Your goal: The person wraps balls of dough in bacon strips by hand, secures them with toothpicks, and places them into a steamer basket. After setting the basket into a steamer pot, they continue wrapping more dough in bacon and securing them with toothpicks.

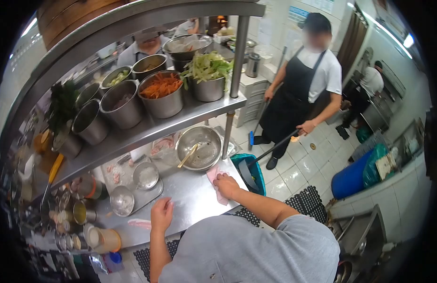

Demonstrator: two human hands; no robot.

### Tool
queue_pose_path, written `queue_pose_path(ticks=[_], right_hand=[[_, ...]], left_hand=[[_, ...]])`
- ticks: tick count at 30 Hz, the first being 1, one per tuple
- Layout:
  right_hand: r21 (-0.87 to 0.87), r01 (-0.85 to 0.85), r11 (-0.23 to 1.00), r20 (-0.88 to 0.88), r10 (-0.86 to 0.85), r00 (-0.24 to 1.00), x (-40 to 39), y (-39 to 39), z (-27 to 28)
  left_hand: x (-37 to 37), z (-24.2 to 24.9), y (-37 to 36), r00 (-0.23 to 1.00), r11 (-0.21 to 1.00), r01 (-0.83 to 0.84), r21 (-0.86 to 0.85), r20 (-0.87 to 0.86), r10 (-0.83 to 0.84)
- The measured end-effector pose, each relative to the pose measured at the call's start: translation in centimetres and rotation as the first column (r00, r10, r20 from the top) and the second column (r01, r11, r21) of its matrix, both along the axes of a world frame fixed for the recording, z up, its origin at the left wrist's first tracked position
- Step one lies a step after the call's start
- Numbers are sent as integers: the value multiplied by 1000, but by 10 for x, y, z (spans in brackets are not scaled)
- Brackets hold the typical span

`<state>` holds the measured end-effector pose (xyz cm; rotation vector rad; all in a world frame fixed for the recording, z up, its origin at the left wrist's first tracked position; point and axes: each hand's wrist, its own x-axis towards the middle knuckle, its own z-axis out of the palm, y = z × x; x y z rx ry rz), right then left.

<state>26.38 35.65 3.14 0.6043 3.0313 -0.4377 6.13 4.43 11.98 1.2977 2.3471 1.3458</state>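
My right hand (226,186) presses a pink cloth (221,200) onto the steel worktop (192,200), near its right end. The fingers are bent over the cloth, which shows above and below the hand. Left of it, my left hand (161,214) is over the front part of the worktop, fingers loosely curled and nothing in them. A large steel bowl (198,147) with a light-handled utensil (188,154) in it stands behind the cloth. Two small metal bowls with white contents, one bowl (146,175) behind the other bowl (122,200), are left of my hands.
A steel shelf (157,123) above the worktop bears several metal pots, including shredded carrot (161,86) and leafy greens (206,68). A co-worker (301,85) in a black apron holds a long-handled dustpan (247,170) at a lined bin (260,181). A blue barrel (353,175) stands right.
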Motion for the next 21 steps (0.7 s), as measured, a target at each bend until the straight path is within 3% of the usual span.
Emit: queue_pose_path(ticks=[3, 6, 8, 9, 11, 12, 15, 19, 21], right_hand=[[16, -9, 1000, -58, 10, 998, 4, -8, -5], [11, -20, 1000, -2, 20, 1000, 4, 5, 0], [-216, 26, 976, 31, -20, 999, 7, 7, 8], [-221, 30, 975, 14, -28, 1000, 10, 6, 13], [2, 87, 996, -75, -87, 993, 23, -12, 13], [-97, 142, 985, -112, -153, 982, 24, -16, -3], [-103, 196, 975, -206, -213, 955, 21, -28, -15], [-209, 264, 942, -69, -283, 957, 14, -51, -13], [-219, 294, 930, -79, -318, 945, 16, -61, -7]], left_hand=[[-2, 26, 25, 999, 999, 35, -11, -24, -35], [-14, 39, 37, 995, 998, 49, -48, -88, -53], [-22, 44, 43, 997, 998, 44, -47, -54, -46], [-25, 44, 45, 999, 997, 46, -58, 4, -46], [-29, 52, 49, 997, 994, 78, -73, 28, -76], [-32, 54, 52, 993, 987, 115, -113, -3, -116], [-35, 61, 56, 977, 964, 203, -174, -30, -211], [-41, 76, 64, 949, 935, 289, -206, -64, -307], [-40, 80, 65, 943, 935, 326, -140, -13, -331]])
